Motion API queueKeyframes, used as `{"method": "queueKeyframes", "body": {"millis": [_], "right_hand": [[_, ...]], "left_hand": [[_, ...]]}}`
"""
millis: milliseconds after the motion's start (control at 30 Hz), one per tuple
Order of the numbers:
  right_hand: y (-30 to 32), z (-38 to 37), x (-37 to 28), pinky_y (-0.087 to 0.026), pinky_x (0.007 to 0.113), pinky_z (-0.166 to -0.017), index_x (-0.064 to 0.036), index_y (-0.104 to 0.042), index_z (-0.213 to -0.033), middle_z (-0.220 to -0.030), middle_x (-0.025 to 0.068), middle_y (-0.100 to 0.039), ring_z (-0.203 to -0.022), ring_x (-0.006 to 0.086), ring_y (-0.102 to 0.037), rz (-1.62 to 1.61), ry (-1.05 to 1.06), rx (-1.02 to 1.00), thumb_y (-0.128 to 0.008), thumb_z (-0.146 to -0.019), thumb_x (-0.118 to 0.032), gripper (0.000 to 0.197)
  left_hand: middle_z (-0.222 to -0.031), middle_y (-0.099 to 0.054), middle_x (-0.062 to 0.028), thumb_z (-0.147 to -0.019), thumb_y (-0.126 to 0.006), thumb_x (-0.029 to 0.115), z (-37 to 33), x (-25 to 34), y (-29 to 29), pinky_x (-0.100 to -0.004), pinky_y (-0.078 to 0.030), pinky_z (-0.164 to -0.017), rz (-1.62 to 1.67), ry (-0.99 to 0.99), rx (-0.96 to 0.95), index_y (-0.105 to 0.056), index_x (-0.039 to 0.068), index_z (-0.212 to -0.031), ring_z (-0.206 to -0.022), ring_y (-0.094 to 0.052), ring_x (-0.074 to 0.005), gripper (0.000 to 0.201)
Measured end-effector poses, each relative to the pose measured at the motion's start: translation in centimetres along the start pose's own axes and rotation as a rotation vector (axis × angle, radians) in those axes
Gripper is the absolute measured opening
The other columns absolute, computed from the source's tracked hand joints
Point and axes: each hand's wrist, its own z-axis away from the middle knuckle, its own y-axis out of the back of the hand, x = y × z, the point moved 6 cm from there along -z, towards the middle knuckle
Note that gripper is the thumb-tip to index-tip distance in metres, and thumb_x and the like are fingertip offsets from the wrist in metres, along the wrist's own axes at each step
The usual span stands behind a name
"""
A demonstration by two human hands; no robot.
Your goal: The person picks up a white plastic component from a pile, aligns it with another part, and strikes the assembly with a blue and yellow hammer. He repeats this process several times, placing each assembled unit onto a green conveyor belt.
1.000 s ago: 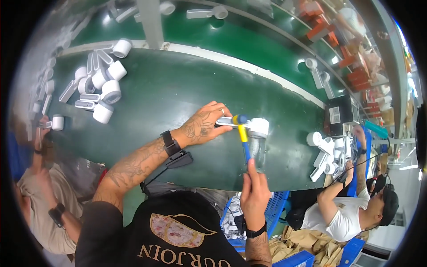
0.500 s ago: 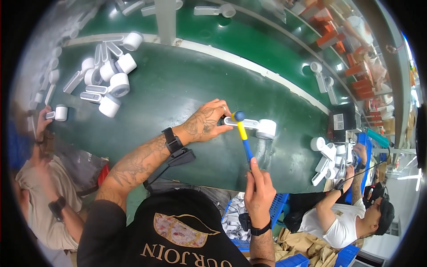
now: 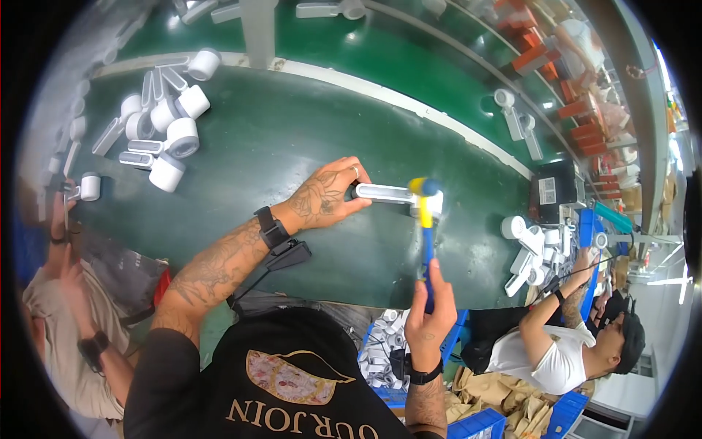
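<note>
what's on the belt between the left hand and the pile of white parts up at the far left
Nothing: in the head view, bare green belt runs from the left hand, gripping a white handled part, to the pile of white parts.

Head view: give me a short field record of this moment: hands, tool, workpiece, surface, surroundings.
left hand: pins a white plastic handle-shaped part flat on the surface
right hand: grips the lower shaft of a small mallet with blue-and-yellow handle
tool head: at the part's right end, blurred
surface: green conveyor belt
far left: pile of white cylindrical plastic parts
right: second heap of white parts, a seated person in white shirt
below: blue bin of small white pieces
</note>
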Motion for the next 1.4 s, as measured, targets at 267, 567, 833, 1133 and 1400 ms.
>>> {"method": "queueKeyframes", "body": {"millis": [267, 567, 833, 1133, 1400], "right_hand": [[1.4, 0.7, 1.4, -0.053, 0.038, -0.071, 0.0023, -0.065, -0.148, -0.097, 0.0183, -0.067, -0.076, 0.0297, -0.064, 0.034, -0.084, 0.015, -0.067, -0.102, 0.004, 0.045], [2.5, -0.2, 1.1, -0.053, 0.033, -0.072, 0.0022, -0.066, -0.148, -0.101, 0.0135, -0.072, -0.081, 0.018, -0.067, 0.044, -0.091, -0.001, -0.066, -0.102, 0.006, 0.046], [-0.4, 0.0, -0.4, -0.053, 0.039, -0.067, -0.0005, -0.067, -0.147, -0.089, 0.0155, -0.066, -0.073, 0.0285, -0.064, -0.045, 0.014, -0.07, -0.071, -0.1, 0.004, 0.047], [-1.3, 0.3, -1.7, -0.052, 0.037, -0.068, -0.0004, -0.068, -0.146, -0.092, 0.015, -0.067, -0.074, 0.0271, -0.064, 0.011, 0.049, -0.011, -0.069, -0.099, 0.006, 0.047], [-2.8, 0.3, -1.6, -0.054, 0.037, -0.068, -0.0024, -0.069, -0.145, -0.091, 0.0166, -0.07, -0.075, 0.0286, -0.066, 0.115, 0.036, -0.228, -0.071, -0.098, 0.006, 0.048]], "left_hand": [[-0.115, -0.068, -0.0077, -0.095, -0.081, 0.014, 0.0, 0.5, 0.0, -0.0361, -0.059, -0.093, 0.11, 0.028, -0.013, -0.067, 0.005, -0.115, -0.101, -0.07, -0.0238, 0.027], [-0.123, -0.067, -0.0093, -0.096, -0.08, 0.015, -0.3, 1.8, 0.4, -0.0399, -0.057, -0.099, 0.154, 0.031, -0.017, -0.068, 0.008, -0.13, -0.116, -0.069, -0.027, 0.037], [-0.128, -0.068, -0.0083, -0.095, -0.08, 0.018, -0.3, 1.3, 0.9, -0.0418, -0.056, -0.102, -0.023, 0.015, -0.091, -0.071, 0.01, -0.126, -0.119, -0.067, -0.0314, 0.033], [-0.111, -0.069, -0.009, -0.092, -0.084, 0.018, -0.2, 0.4, 1.0, -0.0405, -0.057, -0.092, 0.015, -0.008, -0.018, -0.073, 0.005, -0.113, -0.103, -0.07, -0.03, 0.027], [-0.108, -0.07, -0.0093, -0.091, -0.084, 0.015, -1.0, 1.0, 0.6, -0.0407, -0.058, -0.087, 0.039, -0.039, -0.027, -0.073, 0.004, -0.11, -0.099, -0.071, -0.0306, 0.024]]}}
